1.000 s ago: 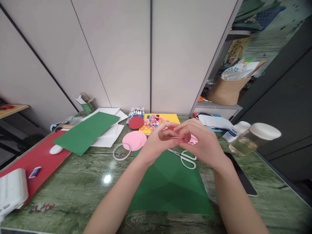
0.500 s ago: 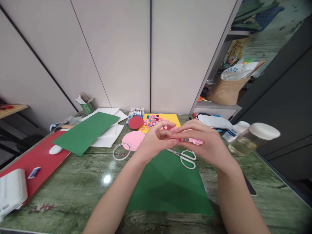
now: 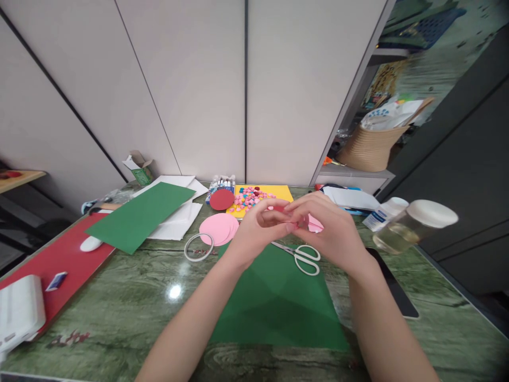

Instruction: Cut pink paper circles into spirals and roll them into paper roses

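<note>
Head view: left hand (image 3: 258, 233) pinches a small pink piece (image 3: 305, 223), fingertips close together; right hand (image 3: 334, 231) grips it from the other side. Piece sits between the two hands, above the table, mostly hidden by fingers; can't make out its shape. Scissors (image 3: 295, 253) lie below on a green sheet (image 3: 274, 313), pink circles (image 3: 214, 228) off to the left.

Nothing legible — print on bottle label (image 3: 373, 221), green box (image 3: 143, 176) too small.
</note>
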